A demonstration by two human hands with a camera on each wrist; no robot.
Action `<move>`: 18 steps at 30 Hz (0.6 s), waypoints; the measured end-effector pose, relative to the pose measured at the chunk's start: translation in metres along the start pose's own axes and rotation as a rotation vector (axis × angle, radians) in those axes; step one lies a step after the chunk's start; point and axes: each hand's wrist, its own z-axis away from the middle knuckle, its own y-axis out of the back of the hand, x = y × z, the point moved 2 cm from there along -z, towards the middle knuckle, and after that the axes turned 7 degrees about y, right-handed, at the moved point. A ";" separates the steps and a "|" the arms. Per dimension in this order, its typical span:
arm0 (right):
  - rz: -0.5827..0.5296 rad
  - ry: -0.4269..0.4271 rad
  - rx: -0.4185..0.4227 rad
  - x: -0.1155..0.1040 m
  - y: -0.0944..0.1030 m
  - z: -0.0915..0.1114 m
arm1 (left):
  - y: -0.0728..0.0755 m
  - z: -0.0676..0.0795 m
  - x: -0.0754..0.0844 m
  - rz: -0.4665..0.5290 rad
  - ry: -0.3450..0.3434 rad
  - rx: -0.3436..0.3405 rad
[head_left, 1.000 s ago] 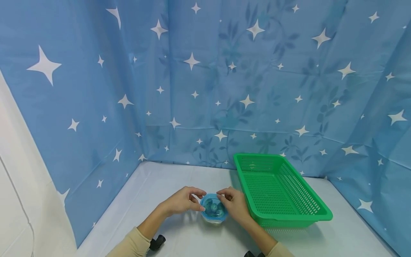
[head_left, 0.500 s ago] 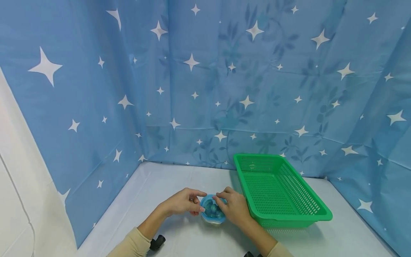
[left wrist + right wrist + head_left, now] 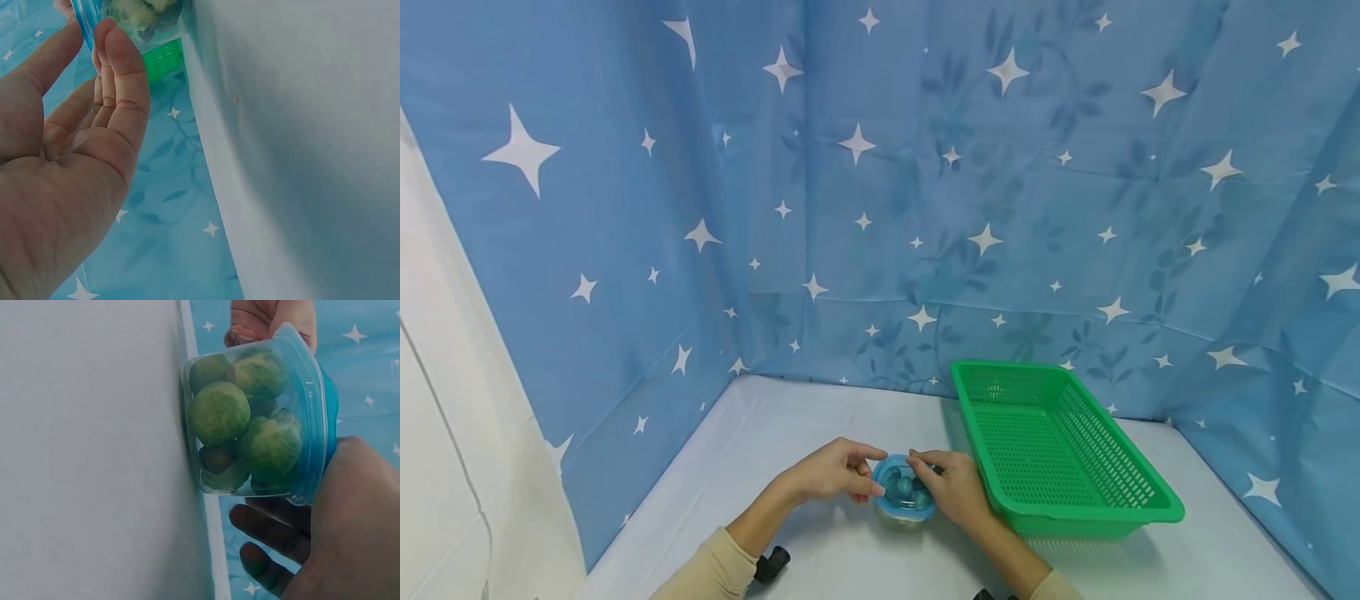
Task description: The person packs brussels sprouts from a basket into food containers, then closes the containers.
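Note:
A small clear plastic food container [image 3: 906, 518] with a blue-rimmed lid [image 3: 889, 467] stands upright on the white table, low in the head view. Through its wall in the right wrist view I see several Brussels sprouts [image 3: 219, 412]. My left hand [image 3: 835, 472] holds the left edge, index finger at the far rim and thumb at the near side. In the left wrist view its other fingers [image 3: 125, 75] lie against the side. My right hand [image 3: 957, 487] grips the right rim with thumb and index finger. Its remaining fingers [image 3: 269, 528] hang beside the container; the right thumb is hidden there.
A green perforated basket [image 3: 1067, 454] stands just right of my right hand. Behind the white table [image 3: 790, 408] hangs a blue curtain [image 3: 880, 250] with white stars. A black wrist mount [image 3: 771, 565] shows by the left sleeve [image 3: 715, 567].
The right thumb was farther onto the lid half a second ago and is now back at its right edge. The left hand stays at the left edge. The head view has shifted slightly.

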 end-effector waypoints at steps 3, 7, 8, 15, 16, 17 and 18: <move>-0.085 -0.088 -0.007 0.005 -0.002 0.001 | -0.001 0.000 0.000 -0.009 0.003 0.003; -0.106 -0.092 -0.005 0.006 -0.002 0.001 | 0.000 -0.001 0.003 -0.042 0.002 0.005; -0.099 -0.075 -0.002 0.005 -0.002 0.001 | 0.001 -0.001 0.004 -0.047 0.002 0.005; 0.042 0.053 0.023 -0.003 -0.001 0.001 | 0.001 0.000 0.002 -0.050 0.001 0.012; 0.055 0.058 0.024 -0.003 -0.001 0.001 | 0.001 0.000 0.001 -0.050 -0.001 0.010; 0.065 0.060 0.023 -0.004 0.000 0.001 | 0.001 -0.001 0.001 -0.050 -0.002 0.007; 0.072 0.059 0.021 -0.004 0.000 0.001 | 0.001 -0.001 0.002 -0.052 -0.004 0.005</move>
